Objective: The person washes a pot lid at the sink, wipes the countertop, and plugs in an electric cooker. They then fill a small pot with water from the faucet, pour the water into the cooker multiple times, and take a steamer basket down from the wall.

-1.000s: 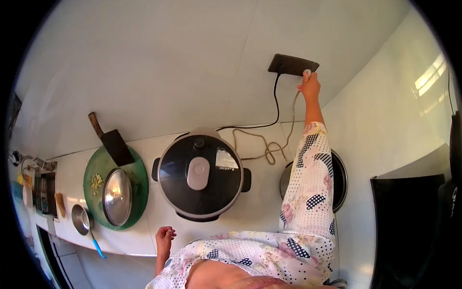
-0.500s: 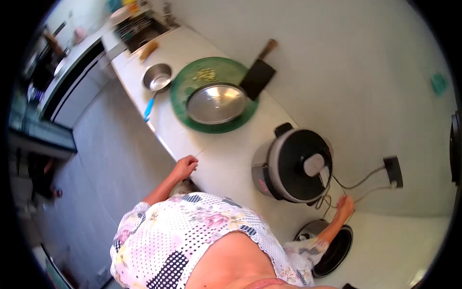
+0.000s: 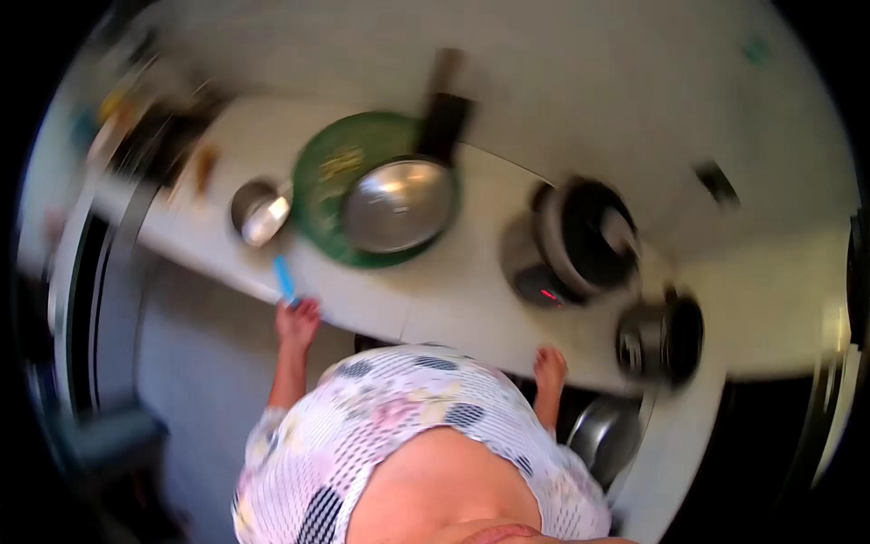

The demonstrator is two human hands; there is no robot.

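My left hand (image 3: 296,324) rests at the table (image 3: 453,299) edge, touching the blue-handled spoon (image 3: 285,277) at its 12 o'clock, grip loosely together on nothing. My right hand (image 3: 549,367) steadies me at the edge below the pressure cooker (image 3: 571,240), its grip too blurred to tell.

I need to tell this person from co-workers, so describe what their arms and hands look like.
Both hands are bare: no gloves, rings or watch can be made out in the blurred frame. The left hand and right hand come out of a white garment printed with dots, dark checked patches and pink flowers.
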